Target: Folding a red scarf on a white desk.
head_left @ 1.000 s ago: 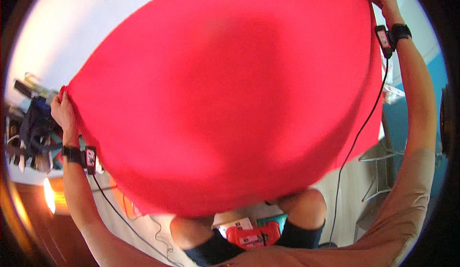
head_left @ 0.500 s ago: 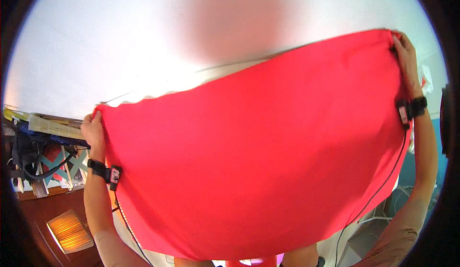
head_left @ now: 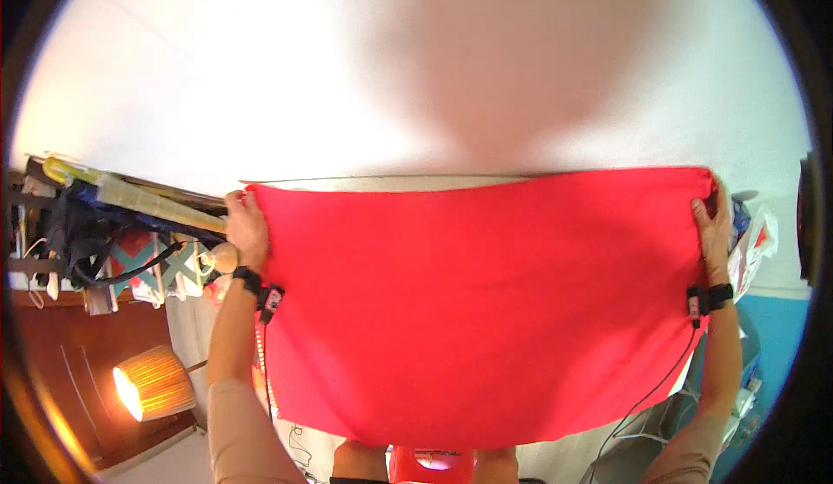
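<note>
The left hand and right hand are bare. Each wrist has a black band, one on the left and one on the right. Each band has a little black box with a pale pinkish label. A thin black cord runs from each box. The sleeves are plain tan.

On my left, a pleated lamp glows warm orange. The far white wall washes out in glare toward my left, while a broad, soft-edged shadow darkens it right of centre. Gentle shading dulls my red cloth at near right; fisheye distortion bends the edges into black.
</note>
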`<state>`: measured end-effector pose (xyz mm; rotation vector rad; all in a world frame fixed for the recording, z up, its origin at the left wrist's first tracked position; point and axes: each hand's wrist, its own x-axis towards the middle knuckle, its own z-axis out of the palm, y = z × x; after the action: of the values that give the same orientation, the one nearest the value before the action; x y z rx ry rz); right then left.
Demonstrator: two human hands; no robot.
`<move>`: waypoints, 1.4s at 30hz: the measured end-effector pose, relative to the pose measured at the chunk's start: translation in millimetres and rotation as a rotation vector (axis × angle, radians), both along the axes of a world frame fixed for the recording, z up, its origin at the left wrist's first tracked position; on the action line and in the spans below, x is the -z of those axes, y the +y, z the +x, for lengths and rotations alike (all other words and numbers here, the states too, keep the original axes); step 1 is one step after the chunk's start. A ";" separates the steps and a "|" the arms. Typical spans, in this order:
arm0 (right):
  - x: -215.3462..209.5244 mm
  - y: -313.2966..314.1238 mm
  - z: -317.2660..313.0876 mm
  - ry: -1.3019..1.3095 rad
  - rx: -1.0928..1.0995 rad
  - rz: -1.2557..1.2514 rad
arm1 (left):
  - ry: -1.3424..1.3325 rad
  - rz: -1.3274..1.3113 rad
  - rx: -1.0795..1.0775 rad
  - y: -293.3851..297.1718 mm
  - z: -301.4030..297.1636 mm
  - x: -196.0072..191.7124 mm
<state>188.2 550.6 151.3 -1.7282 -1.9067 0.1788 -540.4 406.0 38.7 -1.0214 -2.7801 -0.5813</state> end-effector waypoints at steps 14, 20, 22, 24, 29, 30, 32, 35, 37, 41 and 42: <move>14.4 31.6 41.7 0.109 -0.107 -0.254 | -0.277 0.104 0.233 -114.3 59.6 -79.1; -22.4 19.4 45.7 0.296 0.178 -0.145 | -0.525 -0.036 0.457 -294.6 160.5 -200.7; -36.2 -5.7 32.3 0.389 0.085 -0.115 | -0.813 0.005 0.326 -355.1 182.3 -244.3; -50.3 -38.2 10.0 0.437 -0.019 -0.067 | -0.948 -0.114 0.122 -411.5 194.4 -286.7; -54.2 -172.4 -102.8 0.966 0.011 -0.360 | -1.267 -0.363 -0.077 -530.9 192.0 -374.8; -56.2 -201.4 -132.7 1.014 -0.113 -0.599 | -1.531 -0.364 -0.224 -548.5 197.2 -393.4; -72.0 -253.2 -187.6 0.793 -0.474 -0.901 | -1.382 -0.428 -0.141 -570.3 211.0 -424.7; -101.2 -286.8 -262.8 0.317 -0.959 -1.105 | -1.349 -0.380 -0.282 -584.3 215.0 -460.1; -112.8 -291.9 -295.5 0.124 -1.229 -1.172 | -1.112 -0.206 -0.139 -584.2 215.3 -472.6; -90.0 -282.7 -312.7 -0.039 -1.166 -1.195 | -1.091 -0.152 -0.166 -580.4 209.3 -476.1; -77.0 -278.1 -307.6 -0.119 -1.063 -1.078 | -1.110 -0.154 -0.183 -581.6 208.6 -476.0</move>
<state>-119.4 272.5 228.2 -0.9428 -2.8851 1.7654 -331.8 -175.6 514.7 -0.4892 -3.8366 -1.2048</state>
